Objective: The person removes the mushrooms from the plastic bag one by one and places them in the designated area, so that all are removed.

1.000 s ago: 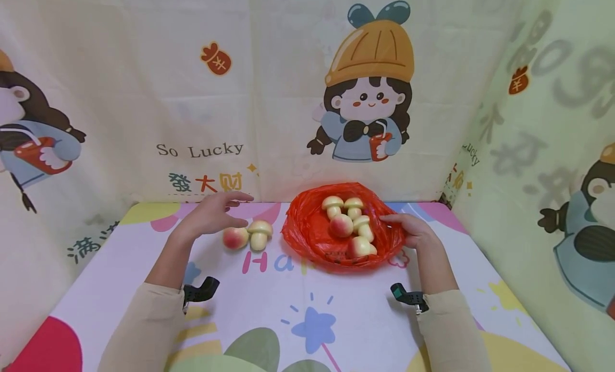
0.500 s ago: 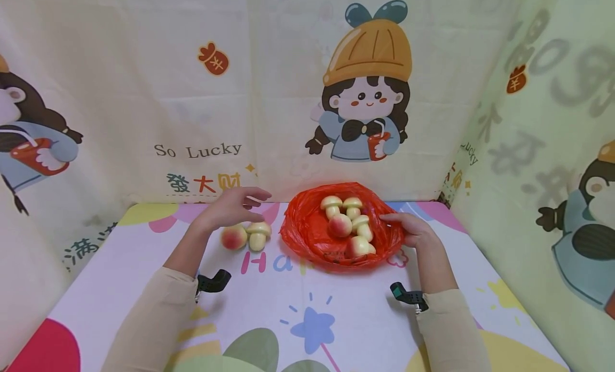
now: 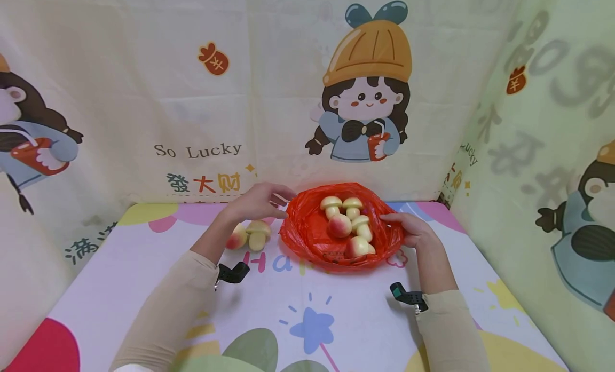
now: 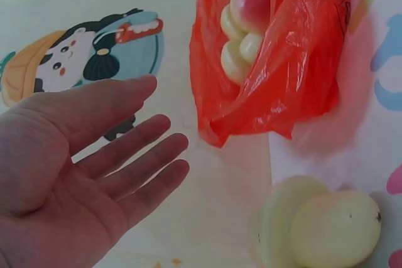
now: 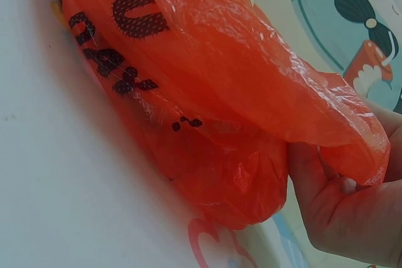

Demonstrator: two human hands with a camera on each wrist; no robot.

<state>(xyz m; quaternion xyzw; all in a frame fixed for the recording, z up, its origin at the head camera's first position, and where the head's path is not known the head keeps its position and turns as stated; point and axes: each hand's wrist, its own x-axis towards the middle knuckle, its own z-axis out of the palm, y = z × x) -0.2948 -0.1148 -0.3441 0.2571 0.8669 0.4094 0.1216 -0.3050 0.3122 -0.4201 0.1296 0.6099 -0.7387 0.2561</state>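
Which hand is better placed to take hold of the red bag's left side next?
Probably the left hand: it holds nothing, and its open fingers are near that side of the red bag. The right hand grips the opposite side.

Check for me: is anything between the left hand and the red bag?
Nothing visible: the left wrist view shows a clear gap between the left hand and the bag. The loose mushroom and peach sit lower in the head view, off that path.

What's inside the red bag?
In the red bag: three pale mushrooms, a reddish round fruit, and a reddish-cream piece near its front. Anything beneath them or behind its near side is covered.
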